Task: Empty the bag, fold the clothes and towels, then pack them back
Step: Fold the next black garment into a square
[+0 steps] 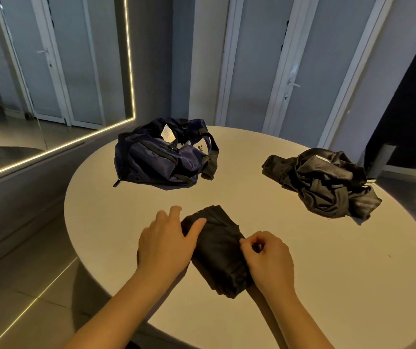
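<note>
Round bench [302, 248]: folding in hand.
Left hand [166, 243] lies spread on dark garment [217, 245], right hand [267, 260] pinches its edge; crumpled pile [322, 182] probably comes next.

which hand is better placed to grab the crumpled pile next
Right, probably: the crumpled black pile lies on that side. The right hand pinches the folded black garment; the left hand rests on it, farther away.

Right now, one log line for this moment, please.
step: folding | left hand: presses black garment | right hand: pinches its edge | black pile: unfolded | bag: on table
</note>
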### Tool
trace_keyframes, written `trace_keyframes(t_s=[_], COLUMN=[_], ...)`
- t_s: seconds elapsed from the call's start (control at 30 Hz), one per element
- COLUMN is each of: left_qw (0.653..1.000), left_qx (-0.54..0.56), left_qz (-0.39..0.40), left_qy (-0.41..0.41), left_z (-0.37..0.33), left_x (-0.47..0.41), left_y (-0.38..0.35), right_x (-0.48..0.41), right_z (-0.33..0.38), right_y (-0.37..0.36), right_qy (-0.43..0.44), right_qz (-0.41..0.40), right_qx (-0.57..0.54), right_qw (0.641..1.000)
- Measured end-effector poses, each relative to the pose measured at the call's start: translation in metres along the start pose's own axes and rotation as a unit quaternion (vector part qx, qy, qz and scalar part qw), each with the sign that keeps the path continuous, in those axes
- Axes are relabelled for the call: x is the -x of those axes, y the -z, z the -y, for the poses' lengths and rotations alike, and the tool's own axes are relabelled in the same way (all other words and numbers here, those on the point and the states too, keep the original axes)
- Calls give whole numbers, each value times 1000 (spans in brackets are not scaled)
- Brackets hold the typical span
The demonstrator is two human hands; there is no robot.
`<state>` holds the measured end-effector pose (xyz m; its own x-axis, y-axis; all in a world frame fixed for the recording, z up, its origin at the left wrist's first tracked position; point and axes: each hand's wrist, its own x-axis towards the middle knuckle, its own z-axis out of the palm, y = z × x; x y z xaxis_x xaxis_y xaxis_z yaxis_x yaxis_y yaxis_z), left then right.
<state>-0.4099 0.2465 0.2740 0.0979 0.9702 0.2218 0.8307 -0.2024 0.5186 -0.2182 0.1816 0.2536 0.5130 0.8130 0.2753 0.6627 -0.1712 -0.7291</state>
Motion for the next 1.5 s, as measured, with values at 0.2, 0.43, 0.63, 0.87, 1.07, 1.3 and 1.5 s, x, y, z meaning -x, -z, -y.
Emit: trace_keyframes(t_s=[0.2,0.43,0.63,0.87,1.07,1.3,1.5], left_qw=[976,870,818,762,822,842,977], left_qx=[199,457,532,588,535,496,14], left_qz=[51,136,188,271,193,213,-56], left_qy=[67,126,111,22,-3,-8,-203], left_z=[-12,-43,-34,-19,-30,-32,-8], left_x=[35,20,18,27,38,32,-98], left_y=[5,-10,-14,-8,-13,-11,24], right_x=[9,16,9,8,8,7,4], right_z=[2,1,2,1,-2,-7,-10], right_y=[-1,4,16,26,27,23,17], right_qy=[26,28,-62,-116,-88,-27,6], right_qz=[-30,3,5,223,175,94,68], right_qx=[69,6,-238,-518,-543,-443,-364], right_qw=[997,1000,969,818,816,891,929])
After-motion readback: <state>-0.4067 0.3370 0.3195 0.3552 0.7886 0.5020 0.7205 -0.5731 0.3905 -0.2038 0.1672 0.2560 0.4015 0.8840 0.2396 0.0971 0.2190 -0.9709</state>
